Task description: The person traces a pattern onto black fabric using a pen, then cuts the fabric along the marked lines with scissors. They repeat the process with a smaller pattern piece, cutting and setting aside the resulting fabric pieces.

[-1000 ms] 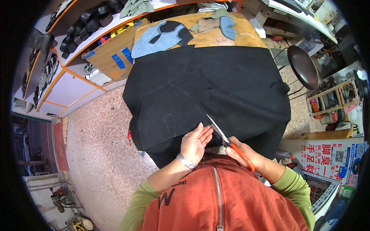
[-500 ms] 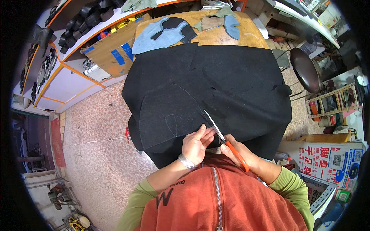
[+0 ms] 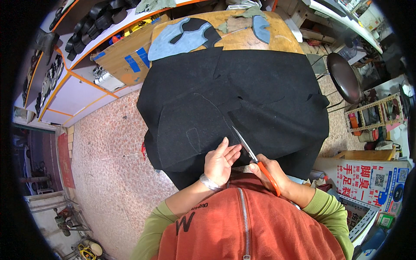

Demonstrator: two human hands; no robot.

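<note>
landmark: black fabric (image 3: 242,91), draping over the wooden table (image 3: 284,37) and hanging off its near and side edges. going left to right along the fabric's near edge: a faint chalk outline (image 3: 193,139) is showing on the fabric, just left of and beyond the hands. left hand (image 3: 220,161) is lying flat on the fabric at the near edge, palm down, fingers extended and close together, pointing away from the body toward the fabric's middle; it's gripping nothing, just pressing the cloth. just right of it, nearly touching its fingertips, the scissors (image 3: 255,160) are sitting over the fabric: steel blades at the fabric side, orange handle at the body side. long axis is running diagonally, tip pointing up-left toward the fabric centre and the chalk line, handle down-right. blades are looking nearly closed; can't tell whether cloth is between them. right hand (image 3: 268,170) is curling around the orange handle at the fabric's near edge, fingers wrapped through and over it. so the right hand is holding the tool and the left is bracing beside the blade's left flank; the tip is lying closer to the left hand's fingertips than to the chalk outline. beyond the fabric's far edge, blue and grey cut pieces (image 3: 182,34) are lying on bare wood.
</note>
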